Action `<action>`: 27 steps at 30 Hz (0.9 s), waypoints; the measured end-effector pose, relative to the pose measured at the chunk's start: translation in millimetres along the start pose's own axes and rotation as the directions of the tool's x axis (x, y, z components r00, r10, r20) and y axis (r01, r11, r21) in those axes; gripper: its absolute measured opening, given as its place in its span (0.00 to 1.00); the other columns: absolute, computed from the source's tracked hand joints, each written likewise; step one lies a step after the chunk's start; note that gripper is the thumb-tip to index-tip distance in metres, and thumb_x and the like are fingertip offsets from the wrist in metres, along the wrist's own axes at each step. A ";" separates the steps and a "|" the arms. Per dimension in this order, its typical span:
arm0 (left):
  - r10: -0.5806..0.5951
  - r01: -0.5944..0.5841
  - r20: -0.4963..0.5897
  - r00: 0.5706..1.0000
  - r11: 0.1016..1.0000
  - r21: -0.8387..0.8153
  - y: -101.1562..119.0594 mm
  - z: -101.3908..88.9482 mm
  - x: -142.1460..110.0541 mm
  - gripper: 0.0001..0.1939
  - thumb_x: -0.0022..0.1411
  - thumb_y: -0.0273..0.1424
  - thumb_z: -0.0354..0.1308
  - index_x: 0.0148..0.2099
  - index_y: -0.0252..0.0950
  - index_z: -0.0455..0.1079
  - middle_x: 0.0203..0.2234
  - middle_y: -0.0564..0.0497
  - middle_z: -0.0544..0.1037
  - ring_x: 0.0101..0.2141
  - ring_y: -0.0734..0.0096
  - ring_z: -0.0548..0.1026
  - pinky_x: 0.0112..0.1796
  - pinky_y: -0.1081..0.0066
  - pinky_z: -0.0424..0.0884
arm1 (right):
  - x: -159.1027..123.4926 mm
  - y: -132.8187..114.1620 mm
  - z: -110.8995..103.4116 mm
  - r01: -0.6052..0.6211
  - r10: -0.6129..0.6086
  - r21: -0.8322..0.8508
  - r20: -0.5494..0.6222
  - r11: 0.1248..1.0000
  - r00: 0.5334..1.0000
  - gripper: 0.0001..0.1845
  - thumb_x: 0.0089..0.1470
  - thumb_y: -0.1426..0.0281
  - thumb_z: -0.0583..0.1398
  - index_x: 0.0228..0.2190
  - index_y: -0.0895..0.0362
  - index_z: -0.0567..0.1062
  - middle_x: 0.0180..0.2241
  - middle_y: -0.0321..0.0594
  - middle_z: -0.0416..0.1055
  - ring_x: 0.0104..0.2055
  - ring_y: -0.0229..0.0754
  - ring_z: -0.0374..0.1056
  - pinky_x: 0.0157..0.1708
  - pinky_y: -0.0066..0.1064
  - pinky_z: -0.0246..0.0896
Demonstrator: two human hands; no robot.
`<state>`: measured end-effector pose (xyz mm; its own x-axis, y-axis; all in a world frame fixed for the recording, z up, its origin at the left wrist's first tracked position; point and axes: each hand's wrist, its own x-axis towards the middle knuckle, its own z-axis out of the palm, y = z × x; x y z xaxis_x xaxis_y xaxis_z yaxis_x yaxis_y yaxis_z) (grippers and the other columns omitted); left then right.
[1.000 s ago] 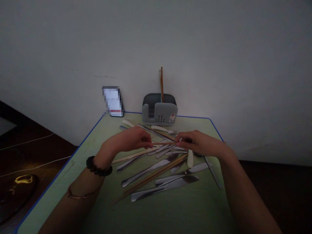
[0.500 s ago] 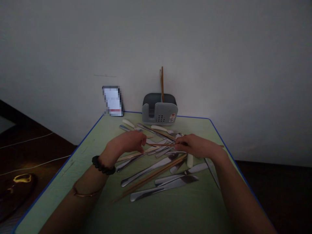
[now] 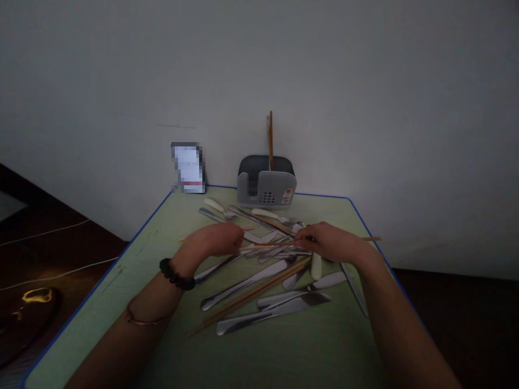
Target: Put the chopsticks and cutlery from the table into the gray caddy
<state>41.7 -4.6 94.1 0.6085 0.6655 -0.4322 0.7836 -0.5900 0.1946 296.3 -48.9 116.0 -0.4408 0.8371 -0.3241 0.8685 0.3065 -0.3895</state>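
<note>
My left hand (image 3: 221, 239) is closed, its fingertips pinching the left part of a thin wooden chopstick (image 3: 267, 246). The chopstick runs across to my right hand (image 3: 324, 240), which is closed around it, and its other end sticks out past the right wrist. Whether a second chopstick lies alongside it is hard to make out. Below and between the hands lies a loose pile of metal table knives (image 3: 247, 283), forks with cream handles (image 3: 270, 214) and more wooden chopsticks (image 3: 259, 292). Some of the pile is hidden under both hands.
A grey cutlery holder (image 3: 267, 189) stands at the table's back edge against the wall, with chopsticks (image 3: 271, 140) upright in it. Left of it leans a phone (image 3: 190, 167) with a blurred screen. The green table (image 3: 133, 281) has a blue rim.
My left hand has turned and dipped slightly, lowering the chopstick's left end. The far end now sticks out further right. A light chopstick that lay below my left hand no longer shows there.
</note>
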 end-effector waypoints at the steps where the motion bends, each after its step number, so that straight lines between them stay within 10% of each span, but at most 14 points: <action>1: 0.026 -0.027 -0.012 1.000 0.999 -0.025 -0.3 -2.2 -1.3 0.06 0.55 0.26 0.55 0.33 0.33 0.74 0.26 0.48 0.77 0.25 0.71 0.71 0.24 0.74 0.59 | -0.2 -0.5 -0.4 0.007 -0.007 0.004 -0.013 1.000 1.000 0.15 0.58 0.67 0.53 0.35 0.57 0.79 0.32 0.43 0.77 0.31 0.42 0.69 0.31 0.29 0.57; 14: 0.249 -0.270 -0.128 0.960 0.944 -0.192 7.1 -14.8 -9.5 0.06 0.59 0.30 0.54 0.33 0.34 0.71 0.23 0.53 0.74 0.24 0.75 0.69 0.25 0.76 0.59 | 1.4 -8.9 3.1 0.102 -0.101 0.092 -0.016 0.991 0.995 0.18 0.59 0.61 0.52 0.38 0.57 0.77 0.33 0.42 0.75 0.32 0.41 0.67 0.32 0.28 0.56; 27: 0.227 -0.248 -0.116 0.967 0.941 -0.231 -1.4 -16.1 -10.2 0.09 0.60 0.31 0.53 0.37 0.34 0.73 0.26 0.52 0.76 0.25 0.75 0.70 0.26 0.77 0.60 | -5.1 -6.4 -8.5 0.110 -0.108 0.081 -0.034 0.991 0.994 0.18 0.58 0.61 0.51 0.33 0.58 0.76 0.24 0.39 0.70 0.26 0.38 0.61 0.27 0.28 0.52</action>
<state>36.5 -3.2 112.4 0.7806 0.5627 -0.2721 0.6152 -0.6147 0.4937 294.9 -51.3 127.5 -0.5240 0.8140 -0.2508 0.7935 0.3595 -0.4910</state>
